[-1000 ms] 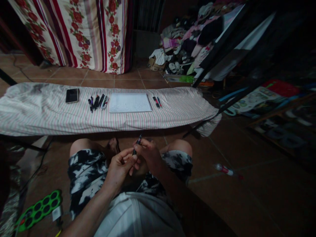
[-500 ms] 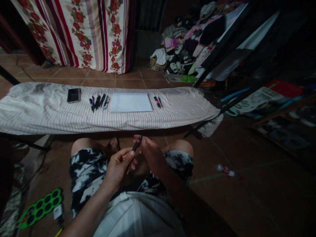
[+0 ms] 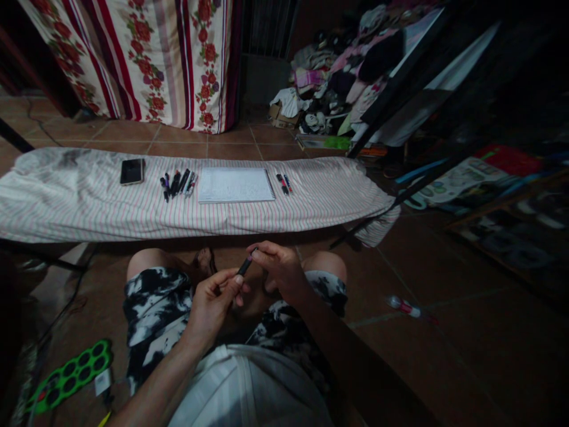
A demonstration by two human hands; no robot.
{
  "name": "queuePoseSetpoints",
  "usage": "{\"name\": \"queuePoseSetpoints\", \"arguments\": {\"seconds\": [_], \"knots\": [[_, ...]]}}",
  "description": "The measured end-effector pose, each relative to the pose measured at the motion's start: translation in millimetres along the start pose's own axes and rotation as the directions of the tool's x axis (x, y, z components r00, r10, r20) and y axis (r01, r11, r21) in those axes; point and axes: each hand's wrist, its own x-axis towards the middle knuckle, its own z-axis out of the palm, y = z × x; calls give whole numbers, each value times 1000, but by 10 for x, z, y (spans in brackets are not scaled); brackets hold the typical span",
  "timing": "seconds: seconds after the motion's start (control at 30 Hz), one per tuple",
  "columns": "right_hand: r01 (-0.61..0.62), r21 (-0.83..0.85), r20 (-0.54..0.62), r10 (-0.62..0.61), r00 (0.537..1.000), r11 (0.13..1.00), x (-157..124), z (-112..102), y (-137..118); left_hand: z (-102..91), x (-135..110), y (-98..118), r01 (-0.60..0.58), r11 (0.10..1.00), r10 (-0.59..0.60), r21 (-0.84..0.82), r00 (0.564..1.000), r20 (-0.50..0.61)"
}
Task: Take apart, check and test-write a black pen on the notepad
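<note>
My left hand [image 3: 221, 292] pinches the lower part of a dark pen [image 3: 244, 265] above my lap. My right hand [image 3: 279, 265] is closed on the pen's upper end, thumb and fingertips covering its tip. Beyond my knees, a spiral notebook [image 3: 236, 185] lies open on a cloth-covered bench [image 3: 133, 216]. Left of the notebook is a bunch of several pens [image 3: 178, 184]. Two more pens [image 3: 285, 184] rest to its right.
A phone [image 3: 132, 171] lies on the bench's left part. On the floor are a green power strip [image 3: 71, 375] with a white plug [image 3: 102, 381] at lower left and a plastic bottle [image 3: 403, 306] at right. A clothes pile [image 3: 342, 77] stands behind, beside a floral curtain [image 3: 146, 59].
My right hand has turned and closed its fingertips over the pen's upper end, which showed uncovered before. The left hand keeps its hold, almost unmoved.
</note>
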Motion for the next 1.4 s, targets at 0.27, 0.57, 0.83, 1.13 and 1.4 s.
{"name": "queuePoseSetpoints", "arguments": {"seconds": [0.27, 0.57, 0.83, 1.13, 1.4], "knots": [[31, -44, -62, -34, 998, 999, -68, 48, 25, -80, 8, -191, -174, 952, 202, 250, 975, -91], [72, -95, 124, -59, 990, 993, 16, -78, -5, -64, 21, -12, -29, 994, 23, 103, 998, 57], [195, -258, 50, -188, 981, 946, -4, -101, 13, -38, -10, -156, -105, 976, 97, 190, 994, 50], [239, -455, -198, -359, 912, 858, -51, 134, 176, -43, 12, -320, -345, 760, 442, 551, 896, -50], [64, -151, 65, -55, 996, 986, -45, -20, -6, -68, 19, -105, -73, 982, 62, 174, 996, 65]]}}
